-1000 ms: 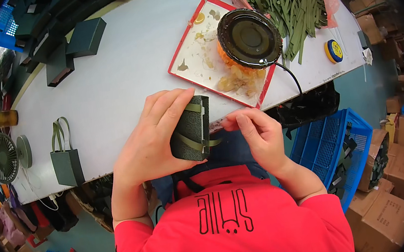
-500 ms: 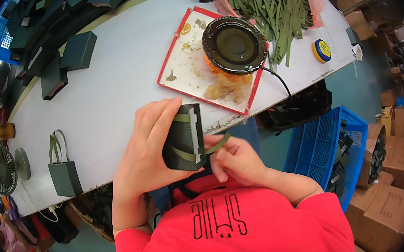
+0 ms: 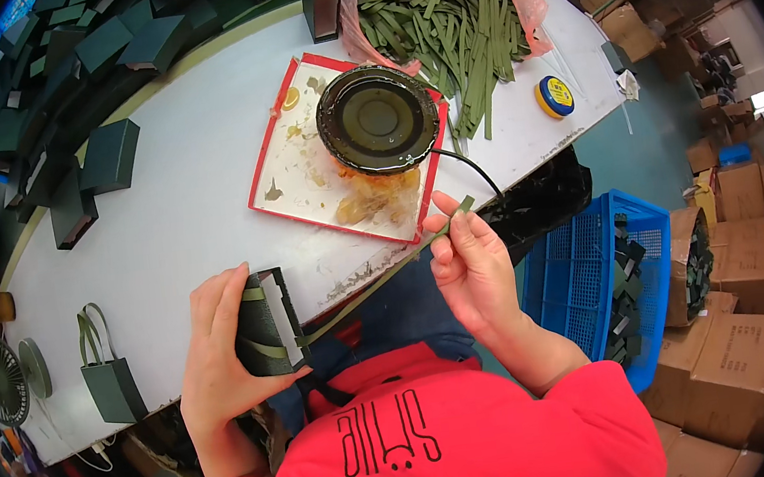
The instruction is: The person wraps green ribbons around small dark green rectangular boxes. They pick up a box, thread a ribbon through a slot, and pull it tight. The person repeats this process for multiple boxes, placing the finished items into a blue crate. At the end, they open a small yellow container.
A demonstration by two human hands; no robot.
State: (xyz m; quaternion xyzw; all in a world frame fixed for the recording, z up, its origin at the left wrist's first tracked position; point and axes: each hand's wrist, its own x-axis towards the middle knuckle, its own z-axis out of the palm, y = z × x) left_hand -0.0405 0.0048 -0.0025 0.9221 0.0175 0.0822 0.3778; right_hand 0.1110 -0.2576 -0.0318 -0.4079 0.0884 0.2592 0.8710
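My left hand is wrapped round a small dark green box, tilted above the near edge of the table. A flat green ribbon comes out of the box's side and stretches right. Its far end is pinched between the thumb and fingers of my right hand. Another piece of ribbon lies across the box's face under my left fingers. A finished-looking small green box bag with ribbon handles stands upright at the left of the table.
A black round pot of dark liquid stands on a stained red-rimmed board. Behind it, a pink bag holds many green ribbons. Dark boxes pile up at far left. A blue crate stands right; a small fan is left.
My right hand has moved away from the box to the right and up, drawing the ribbon out taut. My left hand with the box has shifted left and down in the picture.
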